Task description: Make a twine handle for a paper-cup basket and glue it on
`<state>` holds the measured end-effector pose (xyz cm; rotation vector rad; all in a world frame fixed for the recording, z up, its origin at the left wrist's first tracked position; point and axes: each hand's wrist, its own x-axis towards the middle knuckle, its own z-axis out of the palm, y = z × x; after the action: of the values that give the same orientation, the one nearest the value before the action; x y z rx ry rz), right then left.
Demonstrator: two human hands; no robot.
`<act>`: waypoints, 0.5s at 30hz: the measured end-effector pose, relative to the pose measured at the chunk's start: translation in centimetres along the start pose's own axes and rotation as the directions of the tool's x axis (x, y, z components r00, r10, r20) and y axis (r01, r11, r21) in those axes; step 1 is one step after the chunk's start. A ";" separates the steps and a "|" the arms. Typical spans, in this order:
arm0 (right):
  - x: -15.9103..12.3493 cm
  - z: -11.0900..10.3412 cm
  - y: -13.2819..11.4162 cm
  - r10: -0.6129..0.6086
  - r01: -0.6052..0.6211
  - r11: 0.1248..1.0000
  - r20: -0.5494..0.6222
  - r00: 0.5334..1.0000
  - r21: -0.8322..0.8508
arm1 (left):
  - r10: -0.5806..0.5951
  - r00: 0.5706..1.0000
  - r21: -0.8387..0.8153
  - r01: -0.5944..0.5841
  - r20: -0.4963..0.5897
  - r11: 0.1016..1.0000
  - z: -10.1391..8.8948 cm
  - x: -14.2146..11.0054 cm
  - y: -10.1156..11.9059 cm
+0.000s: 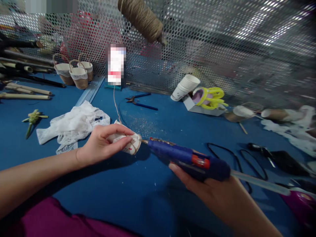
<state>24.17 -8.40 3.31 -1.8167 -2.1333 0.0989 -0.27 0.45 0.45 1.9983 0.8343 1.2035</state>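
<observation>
My left hand grips a white paper cup lying on its side, thumb and fingers closed around it. A thin strand of twine runs from the cup toward the back of the table. In my right hand is a blue hot glue gun with a red part on its side and a clear glue stick out of its rear. The gun's nozzle points left and meets the cup near its base end; whether it touches cannot be made out. White lace lies left of the cup.
Behind stand several twine-wrapped cups with handles, blue-handled pliers, stacked paper cups and a white box with yellow-handled scissors. A twine spool hangs above. Bamboo sticks lie left; a black cord lies right.
</observation>
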 end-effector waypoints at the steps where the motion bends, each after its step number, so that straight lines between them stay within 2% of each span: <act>1: 0.1 -0.1 0.1 -0.007 0.007 1.000 0.017 1.000 -0.010 | 0.009 1.000 -0.004 -0.009 0.001 1.000 0.0 0.0 0.0; 9: 0.4 0.2 0.3 -0.065 0.066 0.997 0.034 0.997 -0.036 | 0.064 0.998 0.004 -0.064 0.025 0.998 -0.1 -0.1 0.2; 15: -0.1 0.1 0.5 -0.029 0.027 0.997 0.038 0.999 0.071 | 0.036 0.999 0.010 -0.037 0.013 0.999 0.0 0.0 0.1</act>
<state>24.57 -8.36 3.04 -1.7582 -2.1526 0.2020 -0.29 0.40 0.55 2.0350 0.8023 1.2085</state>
